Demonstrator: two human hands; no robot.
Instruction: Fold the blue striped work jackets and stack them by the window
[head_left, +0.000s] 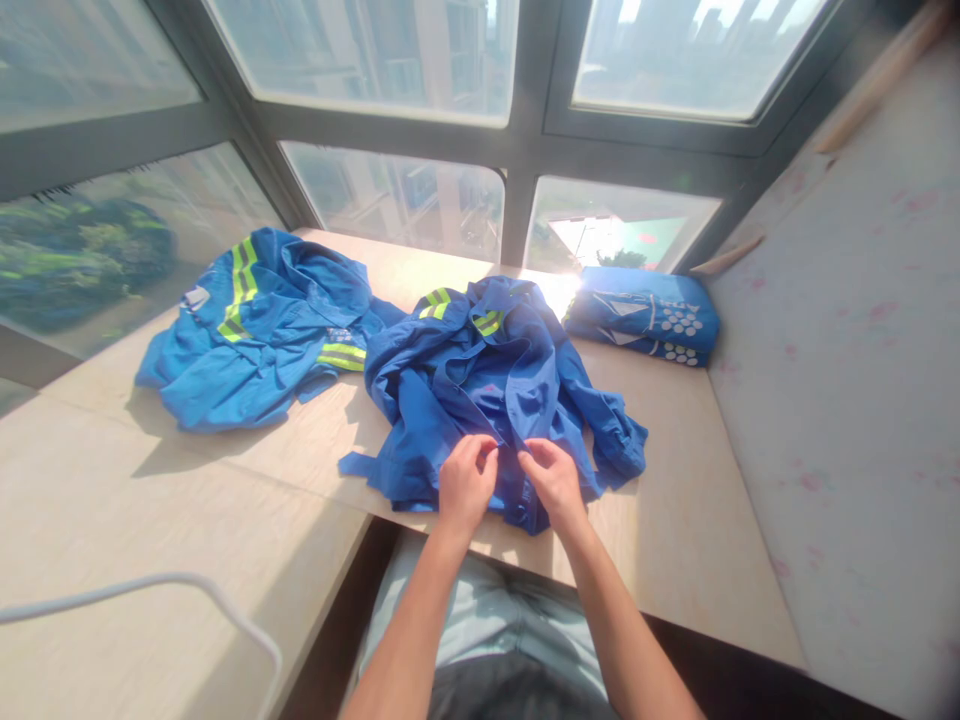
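Jacket (480, 385), mid-frame, is pinched by your left hand (466, 482) and right hand (553, 482); a garment (281, 325) touches it at left, a bundle (645, 312) sits centre right, a cable (176, 580) lower left.

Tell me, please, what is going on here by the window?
Someone's left hand and right hand pinch the front of a blue jacket, which lies rumpled on a pale ledge. A second jacket with yellow-green strips lies to its left, also rumpled. A folded blue bundle sits to the right, near the wall.

No legible lettering anywhere.
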